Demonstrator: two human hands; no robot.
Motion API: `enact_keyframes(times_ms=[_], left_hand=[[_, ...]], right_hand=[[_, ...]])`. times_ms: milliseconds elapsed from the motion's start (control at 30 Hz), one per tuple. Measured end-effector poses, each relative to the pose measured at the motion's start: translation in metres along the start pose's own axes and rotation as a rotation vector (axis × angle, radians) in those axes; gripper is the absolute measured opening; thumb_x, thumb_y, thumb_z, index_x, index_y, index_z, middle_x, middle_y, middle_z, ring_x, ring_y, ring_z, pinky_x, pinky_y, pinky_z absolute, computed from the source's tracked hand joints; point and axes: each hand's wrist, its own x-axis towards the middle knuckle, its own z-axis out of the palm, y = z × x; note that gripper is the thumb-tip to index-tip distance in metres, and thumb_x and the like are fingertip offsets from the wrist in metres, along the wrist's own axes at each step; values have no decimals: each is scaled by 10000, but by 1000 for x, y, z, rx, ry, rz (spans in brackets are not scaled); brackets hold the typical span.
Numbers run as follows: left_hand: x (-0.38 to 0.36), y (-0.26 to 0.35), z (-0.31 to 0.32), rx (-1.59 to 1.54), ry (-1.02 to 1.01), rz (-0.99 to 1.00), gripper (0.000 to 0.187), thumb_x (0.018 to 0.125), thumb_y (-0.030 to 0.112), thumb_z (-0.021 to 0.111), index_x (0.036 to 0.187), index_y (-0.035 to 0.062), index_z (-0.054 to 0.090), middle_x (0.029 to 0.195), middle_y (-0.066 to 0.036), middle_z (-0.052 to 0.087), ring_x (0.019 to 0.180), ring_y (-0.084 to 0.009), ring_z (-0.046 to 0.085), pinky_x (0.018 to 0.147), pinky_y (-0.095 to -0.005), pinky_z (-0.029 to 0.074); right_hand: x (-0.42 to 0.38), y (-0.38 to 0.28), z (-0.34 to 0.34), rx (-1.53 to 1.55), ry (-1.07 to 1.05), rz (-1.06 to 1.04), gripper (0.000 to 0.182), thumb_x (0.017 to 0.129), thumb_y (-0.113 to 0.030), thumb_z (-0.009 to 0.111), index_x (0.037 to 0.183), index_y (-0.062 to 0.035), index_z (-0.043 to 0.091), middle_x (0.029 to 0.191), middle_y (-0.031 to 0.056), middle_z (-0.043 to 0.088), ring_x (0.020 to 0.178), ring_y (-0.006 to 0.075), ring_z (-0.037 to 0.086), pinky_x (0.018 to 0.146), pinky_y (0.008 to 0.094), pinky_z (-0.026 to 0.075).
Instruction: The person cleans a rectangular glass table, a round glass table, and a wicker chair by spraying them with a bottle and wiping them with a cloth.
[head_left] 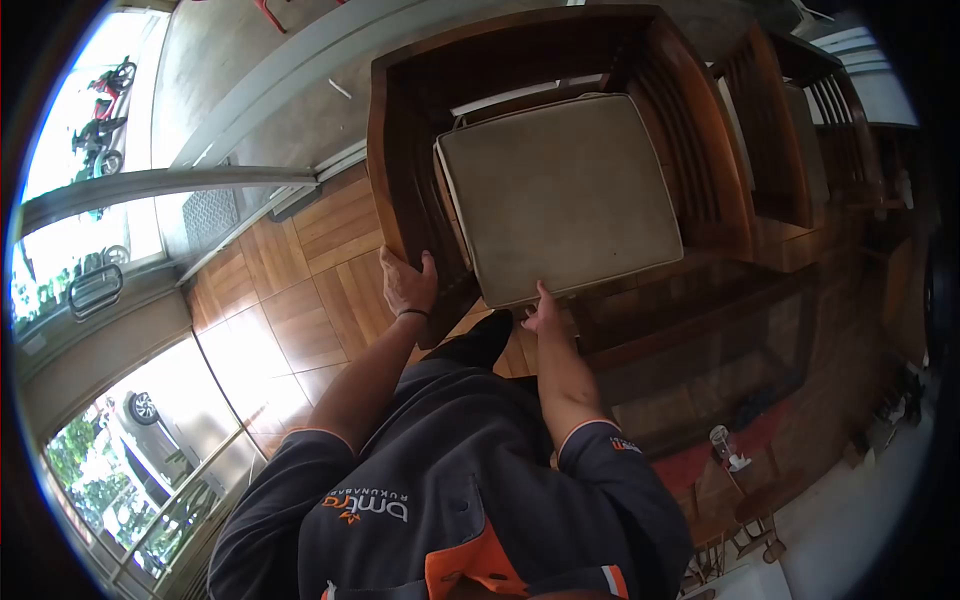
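Note:
A wooden armchair [388,150] with slatted sides stands in front of me, with a beige seat cushion [565,200] lying on its seat. My left hand [408,285] is closed round the front end of the chair's left armrest, with the thumb on the inner side. At the cushion's front edge is my right hand [543,312]. Its index finger is stretched out and touches or overlaps the edge, while the other fingers are partly bent and apart from it. Nothing shows within the right hand.
More wooden chairs [790,130] stand in a row to the right. A low dark table with a glass top [710,350] lies close to my right side. On the left is a glass door with a handle [95,290]. The floor is wood parquet [310,260].

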Motion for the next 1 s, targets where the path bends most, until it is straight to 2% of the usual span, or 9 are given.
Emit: enact_keyframes(times_ms=[267,433,500,567,667,733,833,933,1000], left_hand=[[-3,-1,-1,9,22,14,806,867,379,664,1443,-59,308,1354,-296,509,1209,-455,550,1009,-496,444],[0,-1,-6,46,32,6,810,867,375,663,1449,-58,301,1358,-290,513,1204,-449,557,1011,-496,443],[-1,2,-8,55,20,2,809,867,375,662,1448,-57,302,1361,-289,513,1206,-448,557,1011,-496,443],[-1,3,-11,36,2,-15,809,865,379,663,1446,-56,305,1365,-289,510,1208,-448,556,1011,-496,444],[1,-12,3,51,104,69,812,860,387,667,1441,-55,311,1367,-285,510,1210,-446,556,1009,-497,446],[-4,-7,-9,33,44,36,825,857,392,670,1444,-57,304,1373,-289,505,1211,-447,557,1006,-499,448],[0,-9,-3,26,67,62,837,850,392,675,1449,-52,295,1367,-298,508,1199,-453,564,999,-506,450],[0,-17,-1,21,70,93,843,840,389,681,1453,-42,292,1351,-307,518,1184,-464,570,992,-513,451],[2,-10,0,19,57,99,844,834,385,685,1453,-36,294,1340,-307,527,1179,-468,571,989,-516,451]], right_hand=[[15,-36,42,116,-185,-53,1159,708,-598,800,1596,-183,181,1666,117,103,1531,319,21,1155,624,-63],[-60,-70,72,-36,99,-151,1155,744,-679,711,1603,-158,141,1673,110,101,1535,313,58,1192,547,-28],[-66,-75,65,30,46,-191,1139,775,-701,662,1606,-147,114,1676,108,95,1535,318,67,1202,525,-16],[-38,-81,45,203,-191,-237,1106,822,-710,599,1609,-135,77,1678,107,84,1535,329,71,1207,512,-6],[17,-79,1,91,46,-322,1044,870,-688,547,1613,-167,31,1681,97,61,1539,318,38,1203,529,-16],[89,-46,-36,215,270,-312,941,886,-618,588,1586,-104,226,1649,112,208,1511,316,173,1198,555,106],[29,-46,-27,215,163,-193,1085,814,-700,600,1613,-203,60,1688,51,4,1537,272,61,1197,534,1],[22,-73,5,312,-108,-273,1149,778,-735,618,1613,-200,38,1689,39,-22,1537,253,65,1199,526,18],[37,-84,9,274,-58,-263,1161,780,-737,620,1612,-200,13,1689,36,-18,1540,248,58,1200,515,28]])
